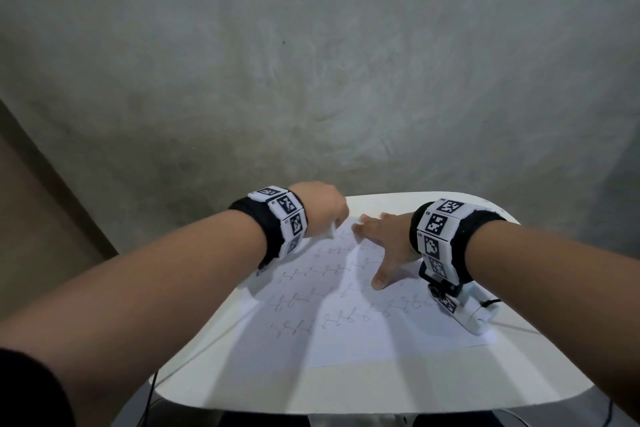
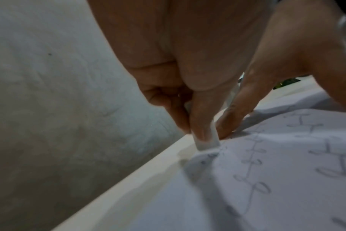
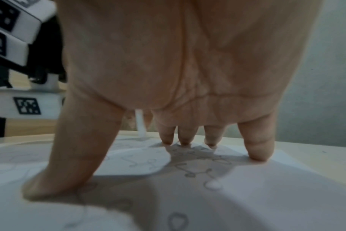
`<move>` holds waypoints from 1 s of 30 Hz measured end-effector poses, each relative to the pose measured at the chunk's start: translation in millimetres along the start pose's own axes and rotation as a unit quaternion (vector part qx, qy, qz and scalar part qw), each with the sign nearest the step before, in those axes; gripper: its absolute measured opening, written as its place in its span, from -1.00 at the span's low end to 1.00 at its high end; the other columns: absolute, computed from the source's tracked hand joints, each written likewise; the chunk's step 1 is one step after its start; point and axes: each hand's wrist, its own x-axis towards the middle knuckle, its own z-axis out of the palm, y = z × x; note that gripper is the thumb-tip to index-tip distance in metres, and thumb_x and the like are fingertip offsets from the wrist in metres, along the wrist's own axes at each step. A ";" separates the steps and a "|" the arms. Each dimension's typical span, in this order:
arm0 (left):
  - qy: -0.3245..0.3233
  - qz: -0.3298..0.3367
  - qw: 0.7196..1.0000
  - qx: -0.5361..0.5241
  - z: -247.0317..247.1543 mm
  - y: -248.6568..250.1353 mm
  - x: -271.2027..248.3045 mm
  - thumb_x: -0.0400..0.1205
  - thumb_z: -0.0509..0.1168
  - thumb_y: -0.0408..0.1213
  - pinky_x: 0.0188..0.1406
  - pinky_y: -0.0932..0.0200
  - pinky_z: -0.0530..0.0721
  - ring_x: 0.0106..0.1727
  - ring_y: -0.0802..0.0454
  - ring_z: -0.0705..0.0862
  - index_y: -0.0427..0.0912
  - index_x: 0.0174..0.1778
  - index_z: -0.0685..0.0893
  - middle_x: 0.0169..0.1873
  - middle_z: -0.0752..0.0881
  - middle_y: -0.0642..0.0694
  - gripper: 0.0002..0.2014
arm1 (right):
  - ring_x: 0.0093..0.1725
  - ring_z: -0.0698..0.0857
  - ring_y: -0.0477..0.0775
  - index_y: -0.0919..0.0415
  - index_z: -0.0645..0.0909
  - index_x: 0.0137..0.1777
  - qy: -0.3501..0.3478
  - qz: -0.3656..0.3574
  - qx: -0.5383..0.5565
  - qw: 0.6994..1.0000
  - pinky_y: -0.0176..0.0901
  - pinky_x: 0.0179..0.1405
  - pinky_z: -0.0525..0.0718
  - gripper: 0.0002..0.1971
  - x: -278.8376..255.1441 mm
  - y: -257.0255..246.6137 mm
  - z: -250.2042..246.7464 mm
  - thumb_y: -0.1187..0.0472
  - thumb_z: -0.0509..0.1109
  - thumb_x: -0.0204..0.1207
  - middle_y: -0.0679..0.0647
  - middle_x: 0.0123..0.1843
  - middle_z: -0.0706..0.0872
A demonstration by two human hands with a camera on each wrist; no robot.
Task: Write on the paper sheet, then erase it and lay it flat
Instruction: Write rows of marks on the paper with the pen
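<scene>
Rough grey plaster wall stood behind a small white counter with rounded corners. On the counter lay the paper sheet, covered with rows of looped pencil marks, so the writing seemed to be done and the erasing was in hand.

The left hand was at the far left corner of the sheet, with its fingers curled round a small white eraser. The eraser's lower end touched the paper just at the edge, and the sheet was raised in a small wrinkle there, probably because of the rubbing. The marks near this corner looked smudged and grey.

The right hand was spread flat on the far part of the sheet, fingers straight, grasping nothing. Its fingertips and its thumb pressed down wide apart, I think in order to keep the thin paper from sliding or crumpling under the eraser. Most rows of marks were not yet erased, so much of this step remained, and the final flattening too.
</scene>
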 end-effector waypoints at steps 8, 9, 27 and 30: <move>-0.007 0.019 1.000 -0.021 15.5 -18.0 -2.4 0.60 0.32 -0.31 0.02 0.09 0.63 0.08 -0.14 0.68 -0.06 0.12 0.73 0.07 0.71 -0.05 -0.79 | 0.71 -0.13 0.12 -0.08 -0.23 0.69 -0.013 0.007 -0.005 1.000 0.19 0.63 -0.03 0.08 3.4 2.5 2.3 -0.29 0.42 0.37 -0.11 0.72 -0.23; -0.026 0.014 1.000 -0.007 13.1 -20.5 -1.3 0.59 0.33 -0.34 0.01 0.10 0.63 0.09 -0.16 0.68 -0.05 0.13 0.73 0.09 0.71 -0.06 -0.77 | 0.71 -0.14 0.12 -0.09 -0.24 0.69 -0.014 0.007 -0.004 1.000 0.19 0.63 -0.04 0.08 3.3 2.8 2.5 -0.30 0.42 0.38 -0.12 0.72 -0.24; 0.049 0.038 0.998 -0.023 9.0 12.1 5.6 0.65 0.24 -0.29 -0.03 -0.01 0.63 0.06 -0.18 0.66 -0.10 0.21 0.69 0.05 0.64 -0.06 -0.75 | 0.69 0.03 0.19 -0.08 0.00 0.69 -0.012 -0.006 0.002 1.000 0.20 0.57 0.15 -0.04 -3.0 -0.8 -4.1 -0.22 0.46 0.39 -0.08 0.73 -0.11; -0.019 0.028 0.999 0.023 7.7 0.3 -1.8 0.65 0.26 -0.34 -0.13 0.11 0.51 0.10 -0.17 0.65 -0.07 0.21 0.69 0.13 0.65 -0.06 -0.75 | 0.70 -0.01 0.19 -0.06 -0.03 0.69 -0.001 -0.002 -0.004 1.000 0.22 0.58 0.11 -0.02 -0.3 0.0 1.3 -0.24 0.45 0.38 -0.05 0.74 -0.15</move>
